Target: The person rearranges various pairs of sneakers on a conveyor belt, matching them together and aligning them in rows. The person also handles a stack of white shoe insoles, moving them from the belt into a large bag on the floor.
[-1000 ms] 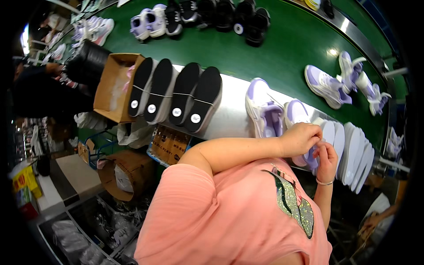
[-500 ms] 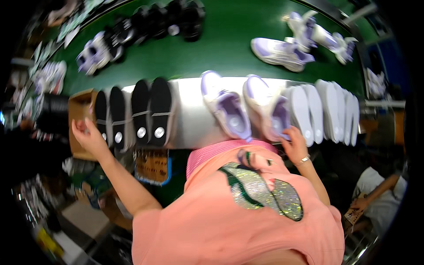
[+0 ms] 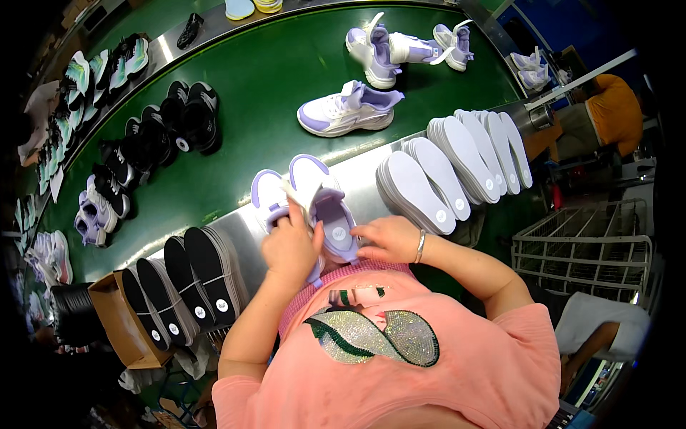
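Observation:
Two white-and-lavender sneakers stand side by side close to my body, toes pointing away. My left hand point(image 3: 289, 247) lies over the left sneaker point(image 3: 269, 191) and hides much of it. Its index finger reaches up to the cream tongue of the right sneaker point(image 3: 332, 214), and its thumb rests against that shoe's side. Fingers of my right hand point(image 3: 389, 239) close on the right sneaker's padded heel collar from the other side. A pale insole with a round label shows inside this shoe.
Bundled black insoles point(image 3: 207, 268) stand left, beside an open cardboard box point(image 3: 118, 314). Stacks of light grey insoles point(image 3: 411, 186) lie right. Another lavender sneaker point(image 3: 346, 111) sits on the green belt point(image 3: 243, 143), with black shoes point(image 3: 196, 118) farther left. A wire rack point(image 3: 586, 243) stands right.
My left hand has come from the cardboard box to the sneakers. My right hand remains at the right sneaker's heel. The two sneakers are closer together, and the view has turned.

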The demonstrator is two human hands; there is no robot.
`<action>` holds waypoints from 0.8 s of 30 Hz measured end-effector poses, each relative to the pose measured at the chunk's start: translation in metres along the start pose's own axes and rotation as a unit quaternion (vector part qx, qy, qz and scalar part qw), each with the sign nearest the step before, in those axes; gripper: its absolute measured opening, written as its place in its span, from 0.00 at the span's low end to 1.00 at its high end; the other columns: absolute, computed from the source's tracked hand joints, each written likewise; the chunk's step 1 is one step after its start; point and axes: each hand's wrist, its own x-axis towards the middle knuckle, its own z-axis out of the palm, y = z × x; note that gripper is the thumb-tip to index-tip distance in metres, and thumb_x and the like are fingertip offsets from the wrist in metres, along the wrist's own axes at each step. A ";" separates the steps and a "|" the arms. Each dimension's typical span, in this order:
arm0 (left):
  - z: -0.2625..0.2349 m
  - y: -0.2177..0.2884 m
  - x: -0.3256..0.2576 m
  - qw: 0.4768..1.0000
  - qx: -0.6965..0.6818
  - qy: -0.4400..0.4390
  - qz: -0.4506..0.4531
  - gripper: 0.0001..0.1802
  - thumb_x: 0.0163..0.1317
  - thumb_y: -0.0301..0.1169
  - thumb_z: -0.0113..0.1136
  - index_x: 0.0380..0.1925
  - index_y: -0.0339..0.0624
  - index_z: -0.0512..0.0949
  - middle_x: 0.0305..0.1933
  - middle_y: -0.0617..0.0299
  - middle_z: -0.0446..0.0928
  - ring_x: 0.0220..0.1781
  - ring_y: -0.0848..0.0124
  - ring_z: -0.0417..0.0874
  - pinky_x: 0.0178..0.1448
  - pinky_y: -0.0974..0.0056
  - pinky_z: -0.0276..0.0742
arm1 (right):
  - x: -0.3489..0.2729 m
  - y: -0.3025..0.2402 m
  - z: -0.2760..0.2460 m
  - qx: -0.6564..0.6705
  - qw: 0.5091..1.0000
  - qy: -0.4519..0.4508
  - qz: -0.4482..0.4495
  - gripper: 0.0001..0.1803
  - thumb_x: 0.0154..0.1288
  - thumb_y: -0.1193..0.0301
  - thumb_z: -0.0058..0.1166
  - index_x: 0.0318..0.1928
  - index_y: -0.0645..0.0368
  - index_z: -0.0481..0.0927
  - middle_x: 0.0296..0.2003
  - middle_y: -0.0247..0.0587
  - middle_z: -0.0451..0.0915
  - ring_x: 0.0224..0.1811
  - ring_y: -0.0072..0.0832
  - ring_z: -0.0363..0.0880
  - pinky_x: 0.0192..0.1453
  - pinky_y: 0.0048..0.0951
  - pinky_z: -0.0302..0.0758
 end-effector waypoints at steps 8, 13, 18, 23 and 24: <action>0.012 0.007 0.021 0.998 -0.048 -0.051 0.003 0.37 0.43 0.42 0.55 0.50 0.29 0.58 0.17 0.57 0.71 0.18 0.62 0.74 0.21 0.59 0.69 | 0.077 0.125 -0.103 0.272 0.873 0.391 0.100 0.19 0.51 0.70 0.52 0.44 0.63 0.68 0.36 0.43 0.74 0.36 0.26 0.73 0.37 0.23 0.71; 0.010 -0.045 0.066 0.988 -0.072 0.126 -0.048 0.25 0.43 0.37 0.54 0.40 0.32 0.64 0.15 0.54 0.71 0.16 0.56 0.73 0.21 0.56 0.68 | 0.103 0.249 -0.164 0.196 0.749 0.535 0.338 0.35 0.45 0.55 0.56 0.49 0.65 0.63 0.41 0.47 0.70 0.39 0.32 0.71 0.41 0.29 0.70; -0.028 -0.090 0.170 0.987 -0.024 0.119 -0.109 0.33 0.50 0.36 0.53 0.55 0.43 0.53 0.27 0.48 0.75 0.27 0.53 0.76 0.31 0.57 0.71 | 0.129 0.259 -0.194 0.288 0.727 0.501 0.371 0.46 0.39 0.45 0.56 0.52 0.67 0.62 0.48 0.53 0.67 0.50 0.37 0.67 0.48 0.33 0.67; 0.000 -0.077 0.209 0.946 -0.274 0.153 -0.083 0.30 0.50 0.29 0.54 0.53 0.33 0.58 0.37 0.52 0.72 0.35 0.65 0.75 0.39 0.62 0.70 | 0.123 0.310 -0.220 0.327 0.752 0.469 0.329 0.27 0.47 0.56 0.56 0.41 0.66 0.73 0.35 0.45 0.76 0.31 0.31 0.74 0.35 0.29 0.70; 0.007 -0.064 0.202 0.941 -0.299 0.147 -0.063 0.29 0.49 0.30 0.55 0.52 0.33 0.59 0.42 0.49 0.69 0.42 0.60 0.71 0.47 0.62 0.66 | 0.110 0.329 -0.231 0.205 0.798 0.469 0.319 0.23 0.46 0.57 0.56 0.35 0.66 0.76 0.29 0.45 0.77 0.28 0.30 0.75 0.35 0.28 0.70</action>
